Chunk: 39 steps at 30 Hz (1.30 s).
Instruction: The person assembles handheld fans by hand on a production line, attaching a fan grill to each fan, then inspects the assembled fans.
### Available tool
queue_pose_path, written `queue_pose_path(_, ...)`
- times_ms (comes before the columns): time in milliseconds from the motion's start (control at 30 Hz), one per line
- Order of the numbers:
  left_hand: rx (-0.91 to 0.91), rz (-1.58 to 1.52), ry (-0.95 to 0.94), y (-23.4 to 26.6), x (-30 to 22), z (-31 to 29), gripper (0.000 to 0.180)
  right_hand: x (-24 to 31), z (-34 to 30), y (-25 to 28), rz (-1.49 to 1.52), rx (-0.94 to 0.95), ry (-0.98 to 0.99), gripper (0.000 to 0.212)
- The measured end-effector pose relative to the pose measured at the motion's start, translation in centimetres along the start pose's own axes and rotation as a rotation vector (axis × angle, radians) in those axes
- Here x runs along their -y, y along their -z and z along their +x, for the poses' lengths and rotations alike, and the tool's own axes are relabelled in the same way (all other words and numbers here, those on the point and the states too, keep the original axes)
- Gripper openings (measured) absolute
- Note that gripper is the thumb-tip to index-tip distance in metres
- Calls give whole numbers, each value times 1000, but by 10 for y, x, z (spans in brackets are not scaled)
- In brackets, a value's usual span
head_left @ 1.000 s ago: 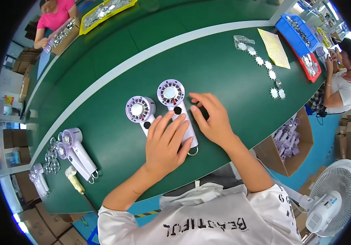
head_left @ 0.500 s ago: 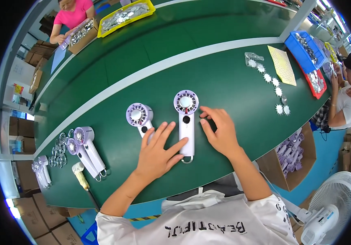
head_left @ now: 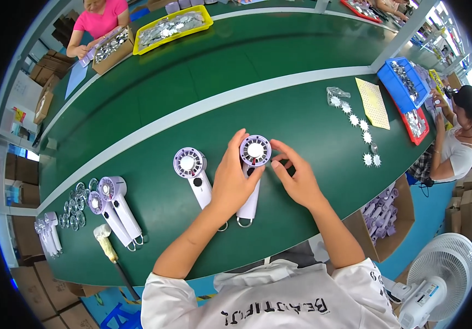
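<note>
A light purple handheld fan (head_left: pixel 255 151) with a round head and white handle lies in front of me on the green table. My left hand (head_left: pixel 230 181) is closed around its neck, with the thumb across the handle, covering part of it. Beside the fan's head on the right is my right hand (head_left: pixel 300 178), its fingers bent but apart; whether a fingertip touches the rim I cannot tell. A second handheld fan (head_left: pixel 203 189) rests just left of my left hand, partly hidden by that forearm.
More fans (head_left: pixel 116 211), clear rings (head_left: pixel 75 205) and a wrapped-head tool (head_left: pixel 104 241) lie left. Silver star-shaped pieces (head_left: pixel 364 126) and a yellow sheet (head_left: pixel 373 103) lie right, near a blue bin (head_left: pixel 403 82). A carton of purple parts (head_left: pixel 406 219) and a standing fan (head_left: pixel 439 274) flank me. Co-workers sit nearby.
My left hand has moved from between the two fans up onto the neck of the right one. My right hand stays beside that fan's head. The view has shifted slightly.
</note>
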<state>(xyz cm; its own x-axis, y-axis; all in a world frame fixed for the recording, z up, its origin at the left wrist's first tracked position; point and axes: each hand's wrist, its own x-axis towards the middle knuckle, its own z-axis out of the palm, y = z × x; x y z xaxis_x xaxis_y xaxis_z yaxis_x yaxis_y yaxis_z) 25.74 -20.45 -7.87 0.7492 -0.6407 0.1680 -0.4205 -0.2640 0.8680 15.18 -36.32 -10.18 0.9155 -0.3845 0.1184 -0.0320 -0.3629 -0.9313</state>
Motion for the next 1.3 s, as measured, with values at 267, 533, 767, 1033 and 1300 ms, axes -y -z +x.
queue_pose_path(267,-197,-55,19,-27,9,-4,67,18,16,-9,-158,-106,220,40)
queue_pose_path(533,-159,-168,102,-34,13,0,68,31,15,-38,-228,-292,28,44)
queue_pose_path(767,-175,-10,2,-35,10,0,76,33,15,-39,-265,-344,48,36)
queue_pose_path(1033,-96,-21,54,-31,3,-2,71,39,5,-38,-267,-315,-13,35)
queue_pose_path(1300,-45,-43,76,-31,-2,-9,69,43,-3,-40,-172,-301,-123,41)
